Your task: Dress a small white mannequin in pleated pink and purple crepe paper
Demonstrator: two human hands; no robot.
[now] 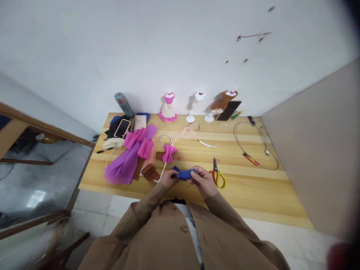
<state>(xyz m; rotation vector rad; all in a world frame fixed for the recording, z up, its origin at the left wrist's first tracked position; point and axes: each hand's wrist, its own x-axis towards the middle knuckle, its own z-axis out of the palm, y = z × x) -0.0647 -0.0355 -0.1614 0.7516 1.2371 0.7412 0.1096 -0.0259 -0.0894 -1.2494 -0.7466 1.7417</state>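
Observation:
A strip of blue crepe paper (185, 174) is stretched between my two hands above the table's front part. My left hand (168, 179) pinches its left end, and my right hand (204, 181) grips the right end between thumb and fingers. Just beyond my left hand lies a small mannequin (169, 153) wrapped in pink pleated paper, its white stand pointing toward me. A folded brown piece of paper (151, 173) is left of that hand. Scissors (219, 178) with yellow and orange handles rest right beside my right hand.
Along the wall stand a bottle (123, 104), a pink-and-cream dressed mannequin (168, 107), a bare white mannequin (199, 96) and a brown-dressed one (225, 98). Purple paper (120, 165) and a phone (122, 128) lie left. A looped cable (235, 137) is at right.

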